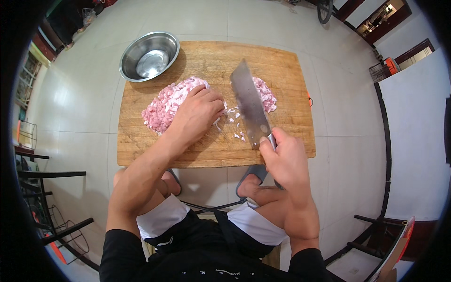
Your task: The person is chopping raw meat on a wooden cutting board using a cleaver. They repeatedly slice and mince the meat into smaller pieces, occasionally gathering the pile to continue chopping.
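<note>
My right hand (287,157) is closed round the handle of a broad cleaver (250,101). Its blade slants up and to the left over the wooden cutting board (286,136), slightly blurred. My left hand (199,110) rests with bent fingers on the right side of a large heap of diced pink and white meat (162,107); whether the fingertips pinch a piece is hidden. A smaller pile of diced meat (266,95) lies just right of the blade. Small white scraps (238,134) are scattered between my left hand and the cleaver.
A steel bowl (151,57) sits at the board's far left corner, with nothing in it. Black metal racks (51,174) stand at the left. A white cabinet (416,131) is at the right. My knees and slippers (251,176) are below the board's near edge.
</note>
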Motion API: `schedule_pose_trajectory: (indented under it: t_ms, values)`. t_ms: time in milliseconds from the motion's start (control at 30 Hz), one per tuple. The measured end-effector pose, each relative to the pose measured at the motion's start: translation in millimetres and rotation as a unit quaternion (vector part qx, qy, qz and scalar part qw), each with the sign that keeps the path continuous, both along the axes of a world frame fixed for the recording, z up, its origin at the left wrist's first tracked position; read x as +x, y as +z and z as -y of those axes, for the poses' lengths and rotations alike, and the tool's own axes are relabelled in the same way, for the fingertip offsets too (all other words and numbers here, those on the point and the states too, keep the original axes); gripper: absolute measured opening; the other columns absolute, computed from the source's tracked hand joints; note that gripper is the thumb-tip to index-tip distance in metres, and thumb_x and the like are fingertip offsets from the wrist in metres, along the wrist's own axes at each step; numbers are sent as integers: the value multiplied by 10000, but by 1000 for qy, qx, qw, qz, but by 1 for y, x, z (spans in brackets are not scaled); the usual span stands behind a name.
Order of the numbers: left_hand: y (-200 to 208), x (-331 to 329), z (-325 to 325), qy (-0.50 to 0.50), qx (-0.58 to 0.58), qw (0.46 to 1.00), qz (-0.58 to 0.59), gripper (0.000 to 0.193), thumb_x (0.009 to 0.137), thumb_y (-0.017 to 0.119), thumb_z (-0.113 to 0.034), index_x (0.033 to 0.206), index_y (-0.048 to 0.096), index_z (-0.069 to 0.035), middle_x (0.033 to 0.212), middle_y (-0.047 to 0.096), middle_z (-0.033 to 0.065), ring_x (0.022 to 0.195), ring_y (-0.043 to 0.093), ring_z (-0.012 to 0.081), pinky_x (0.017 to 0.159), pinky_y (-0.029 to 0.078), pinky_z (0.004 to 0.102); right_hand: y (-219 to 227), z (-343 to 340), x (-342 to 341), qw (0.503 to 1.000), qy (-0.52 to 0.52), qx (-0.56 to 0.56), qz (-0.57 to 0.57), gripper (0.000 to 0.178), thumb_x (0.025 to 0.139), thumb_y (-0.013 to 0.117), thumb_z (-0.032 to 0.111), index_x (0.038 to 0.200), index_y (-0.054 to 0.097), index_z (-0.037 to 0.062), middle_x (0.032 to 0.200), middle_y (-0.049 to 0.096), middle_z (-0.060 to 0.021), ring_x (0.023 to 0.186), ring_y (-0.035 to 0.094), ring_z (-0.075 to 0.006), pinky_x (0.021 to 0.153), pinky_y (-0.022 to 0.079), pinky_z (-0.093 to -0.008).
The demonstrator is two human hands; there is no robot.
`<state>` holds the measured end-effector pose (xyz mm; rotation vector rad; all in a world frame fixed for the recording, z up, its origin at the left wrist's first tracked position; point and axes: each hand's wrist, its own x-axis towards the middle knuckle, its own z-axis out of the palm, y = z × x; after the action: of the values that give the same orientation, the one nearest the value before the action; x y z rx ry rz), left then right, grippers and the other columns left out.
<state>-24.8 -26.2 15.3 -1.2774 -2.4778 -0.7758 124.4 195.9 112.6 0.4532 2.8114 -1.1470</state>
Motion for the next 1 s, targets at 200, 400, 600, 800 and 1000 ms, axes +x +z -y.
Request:
schedule_pose_trajectory:
  t_ms: [200,400,600,800,1000]
  values:
    - [7,-1,-2,4,-12,1000,23,125,917,824,-151,976,752,-68,1046,743,78,1060,696,301,1091,491,445,8,-1,16,984,148,86,-46,181,958,747,148,936,653,-5,808,682,-220,749,714,-461,683,564,-562]
    - [1,2,-7,54,7,999,2,133,931,819,-167,990,751,-69,1049,735,87,1076,687,311,1083,492,453,8,3,17,989,124,79,-20,162,941,766,90,947,638,-9,881,633,-189,755,698,-436,672,567,-555]
    - [-1,2,-8,43,3,999,-4,171,933,819,-184,1042,771,-60,1060,723,99,1128,671,312,1096,486,459,13,4,18,985,132,78,-81,236,1030,691,166,904,602,-12,746,679,-262,721,695,-494,662,547,-588]
    - [8,6,-5,37,-39,998,16,192,916,830,-183,1058,790,-60,1055,725,97,1115,674,311,1099,491,458,13,7,18,991,109,71,-44,243,1052,654,181,900,594,1,646,687,-230,634,701,-462,645,571,-559]
    - [3,4,-4,28,-26,999,2,169,902,834,-176,1021,798,-61,1025,723,93,1088,677,305,1088,497,449,13,10,22,988,125,83,-44,237,1056,631,188,911,594,4,571,675,-206,578,698,-456,651,586,-531]
